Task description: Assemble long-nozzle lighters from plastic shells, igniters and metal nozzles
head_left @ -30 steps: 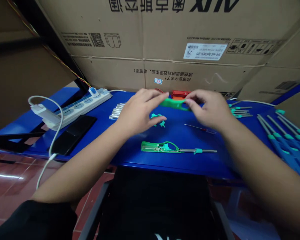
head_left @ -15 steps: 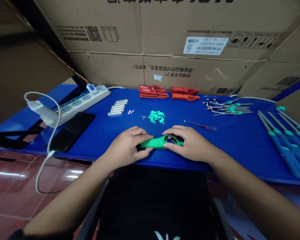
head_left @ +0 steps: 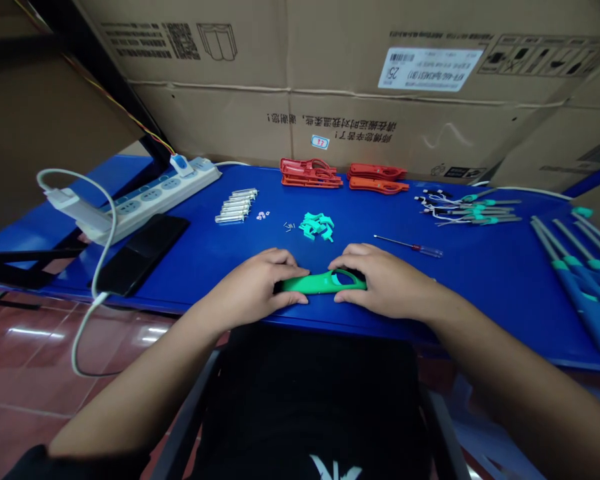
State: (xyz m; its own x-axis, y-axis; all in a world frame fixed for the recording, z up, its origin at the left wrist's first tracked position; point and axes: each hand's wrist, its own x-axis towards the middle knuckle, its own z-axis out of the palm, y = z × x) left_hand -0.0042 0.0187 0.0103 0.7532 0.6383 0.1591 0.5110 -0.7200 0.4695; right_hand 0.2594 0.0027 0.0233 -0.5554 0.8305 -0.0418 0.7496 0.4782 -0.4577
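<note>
Left hand and right hand clamping green casing at opposite ends, grips pinching edges, seemingly keeping it steady flat on desk near front edge.

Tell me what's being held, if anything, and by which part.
A green plastic casing: the left hand has its solid end, the right hand the end with the oval opening.

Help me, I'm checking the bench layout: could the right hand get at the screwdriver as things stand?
Probably yes: the screwdriver lies just beyond the right hand, uncovered, though that hand is on the green casing.
</note>
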